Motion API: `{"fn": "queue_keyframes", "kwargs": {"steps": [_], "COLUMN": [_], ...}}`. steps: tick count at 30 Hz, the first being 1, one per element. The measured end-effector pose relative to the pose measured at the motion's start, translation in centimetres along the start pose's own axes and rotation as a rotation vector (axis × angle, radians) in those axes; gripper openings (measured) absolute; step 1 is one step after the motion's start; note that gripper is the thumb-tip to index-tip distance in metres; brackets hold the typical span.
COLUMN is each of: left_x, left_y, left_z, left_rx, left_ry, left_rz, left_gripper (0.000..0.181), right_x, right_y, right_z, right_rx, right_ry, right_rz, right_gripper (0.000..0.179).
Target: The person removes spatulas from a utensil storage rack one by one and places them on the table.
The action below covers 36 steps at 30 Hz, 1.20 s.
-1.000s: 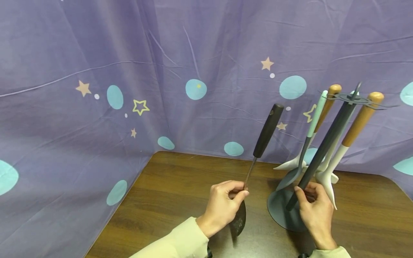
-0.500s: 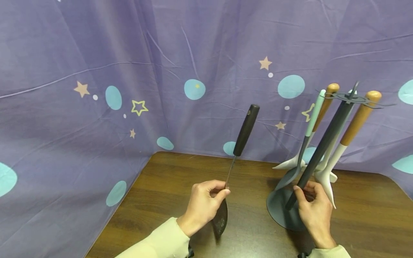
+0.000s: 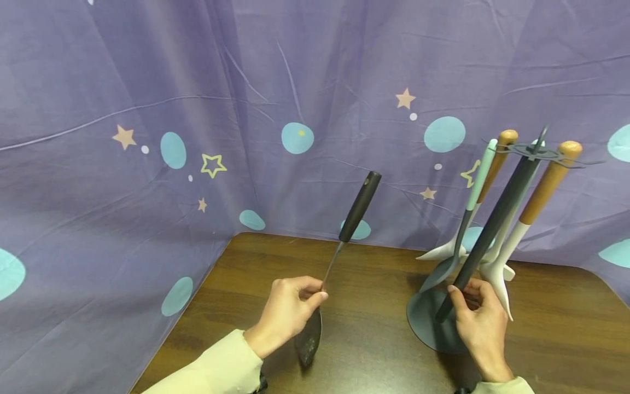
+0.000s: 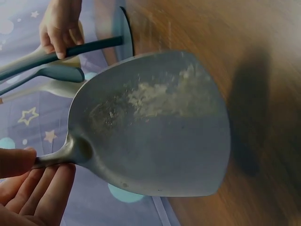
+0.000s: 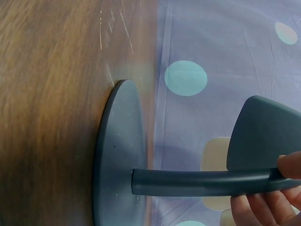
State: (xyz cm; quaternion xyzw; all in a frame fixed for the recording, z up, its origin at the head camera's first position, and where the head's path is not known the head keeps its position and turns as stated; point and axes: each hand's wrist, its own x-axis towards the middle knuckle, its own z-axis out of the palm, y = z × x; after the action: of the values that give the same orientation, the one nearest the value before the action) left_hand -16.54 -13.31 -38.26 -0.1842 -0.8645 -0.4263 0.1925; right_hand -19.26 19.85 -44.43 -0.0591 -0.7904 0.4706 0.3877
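In my left hand (image 3: 287, 312), thumb and fingers pinch a wok spatula (image 3: 360, 207) by its thin metal shaft, just above the blade. Its black handle points up and leans right. The left wrist view shows the broad metal blade (image 4: 155, 155), worn and stained, over the table with its shadow beside it. My right hand (image 3: 482, 323) grips the dark post of a utensil stand (image 3: 492, 230) low down, close over its round base (image 5: 120, 150). From the stand's top ring hang a mint-handled turner (image 3: 481, 175) and white utensils with wooden handles (image 3: 548, 183).
The stand's base rests on a brown wooden table (image 3: 374, 339), toward the right. A purple curtain (image 3: 334, 76) with stars and blue dots closes off the back and left. The stand's hook ring (image 3: 536, 152) spreads out at head height of the handles.
My left hand has carried the wok spatula leftward, away from the stand, and its handle has tipped a little more to the right. The right hand keeps its grip on the post.
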Motion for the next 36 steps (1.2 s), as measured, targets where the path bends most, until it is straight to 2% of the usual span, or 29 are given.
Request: {"fn": "queue_keyframes", "kwargs": {"steps": [9,20,26,30,36], "left_x": [-0.6,-1.1,-1.3,-1.4,-1.4], "left_y": [-0.9,-2.5,-3.4,-3.8,-4.6], "left_z": [-1.9,-3.8,-4.9,-5.5,-6.3], "left_rx": [0.094,0.109,0.158,0.199,0.215], "left_ry": [-0.062,-0.078,-0.079,-0.084,-0.101], "left_rz": [-0.072,-0.197,-0.264,-0.286,-0.350], "left_gripper": [0.009,0.009,0.010,0.012,0.010], "right_x": [0.1,0.0,0.0,0.0,0.0], "right_y": [0.2,0.1,0.0,0.1,0.2], "right_z": [0.0,0.0,0.0,0.0,0.0], "right_rx": [0.016,0.016,0.018,0.023,0.018], "right_ry": [0.002,0.001,-0.005,-0.001,-0.005], "right_rz": [-0.002,-0.006,-0.009,-0.008,0.003], "right_gripper": [0.021,0.021,0.021,0.021,0.021]}}
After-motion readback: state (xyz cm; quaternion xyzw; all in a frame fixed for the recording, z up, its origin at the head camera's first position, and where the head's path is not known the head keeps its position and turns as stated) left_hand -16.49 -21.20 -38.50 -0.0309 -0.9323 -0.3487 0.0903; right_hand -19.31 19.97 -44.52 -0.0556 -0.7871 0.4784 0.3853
